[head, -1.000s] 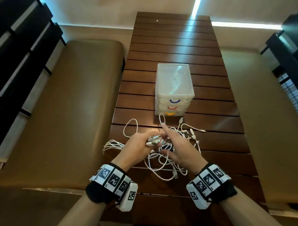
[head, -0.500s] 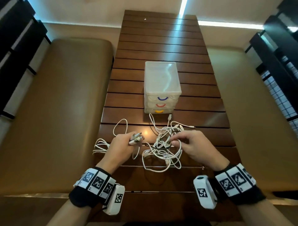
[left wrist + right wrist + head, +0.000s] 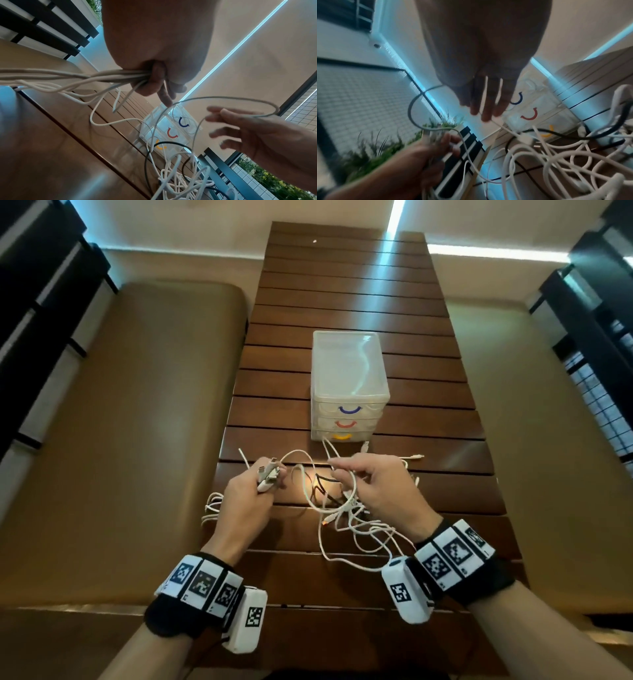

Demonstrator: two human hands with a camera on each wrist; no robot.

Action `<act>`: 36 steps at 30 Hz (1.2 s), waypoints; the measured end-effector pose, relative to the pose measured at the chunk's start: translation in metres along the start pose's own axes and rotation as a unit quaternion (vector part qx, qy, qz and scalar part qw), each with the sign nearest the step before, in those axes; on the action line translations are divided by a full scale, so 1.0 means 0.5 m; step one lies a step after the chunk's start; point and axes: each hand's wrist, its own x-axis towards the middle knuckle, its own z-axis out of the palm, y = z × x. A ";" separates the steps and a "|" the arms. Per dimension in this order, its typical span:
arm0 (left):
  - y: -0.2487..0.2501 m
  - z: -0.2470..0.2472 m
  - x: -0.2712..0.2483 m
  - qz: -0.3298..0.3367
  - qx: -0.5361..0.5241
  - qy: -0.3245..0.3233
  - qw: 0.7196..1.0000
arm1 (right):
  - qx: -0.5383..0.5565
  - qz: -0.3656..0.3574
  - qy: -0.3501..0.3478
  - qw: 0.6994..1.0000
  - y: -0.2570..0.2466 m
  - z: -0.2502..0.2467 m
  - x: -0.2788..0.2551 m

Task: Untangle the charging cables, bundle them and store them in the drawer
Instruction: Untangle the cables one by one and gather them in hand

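Observation:
My left hand [image 3: 262, 486] grips a bunch of white cable ends, their connectors [image 3: 269, 474] sticking out above the fist; the left wrist view shows several strands running out of its curled fingers [image 3: 154, 82]. From that bunch one white loop [image 3: 301, 455] runs to my right hand [image 3: 342, 470], which is held above the table with straight, spread fingers [image 3: 485, 108]; thin white cables pass between them. The tangle of white and black cables [image 3: 349, 517] lies under the right hand. The clear drawer unit [image 3: 349, 392] stands behind, all drawers closed.
The slatted wooden table [image 3: 342, 302] runs away from me, with tan padded benches [image 3: 120, 440] along both sides. More white cable [image 3: 210, 505] trails off the table's left edge. Loose connectors [image 3: 416, 456] lie right of the drawers. Dark railings stand at both outer edges.
Both hands have risen off the table. The right hand has left the tangle, its fingers straighter now, with a white loop stretched between the hands. The left hand still holds the connectors.

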 end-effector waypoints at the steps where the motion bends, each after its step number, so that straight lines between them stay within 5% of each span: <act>1: 0.000 -0.002 0.001 -0.003 -0.008 0.002 1.000 | 0.005 -0.034 0.013 0.999 -0.006 0.013 0.000; 4: 0.002 -0.010 0.003 0.004 -0.020 -0.025 0.999 | 0.019 -0.120 0.074 0.990 -0.021 0.041 0.001; 9: -0.004 -0.034 -0.004 0.038 -0.009 -0.055 0.998 | 0.025 -0.126 -0.028 0.991 -0.028 0.088 0.016; 14: -0.029 -0.076 -0.017 -0.008 0.028 -0.159 0.987 | 0.040 -0.071 -0.100 0.992 -0.029 0.130 0.049; 17: -0.044 -0.105 -0.035 -0.021 0.005 -0.168 0.986 | 0.007 -0.067 -0.147 0.987 -0.029 0.170 0.068; 26: -0.107 -0.232 -0.058 -0.100 -0.117 0.004 0.988 | -0.057 0.034 -0.231 0.971 -0.008 0.273 0.102; 31: -0.155 -0.304 -0.026 -0.164 -0.187 0.211 0.945 | -0.037 0.027 -0.175 0.984 0.009 0.241 0.083; 36: -0.187 -0.315 0.012 -0.188 -0.179 0.295 0.919 | -0.077 0.063 -0.232 0.968 0.007 0.229 0.090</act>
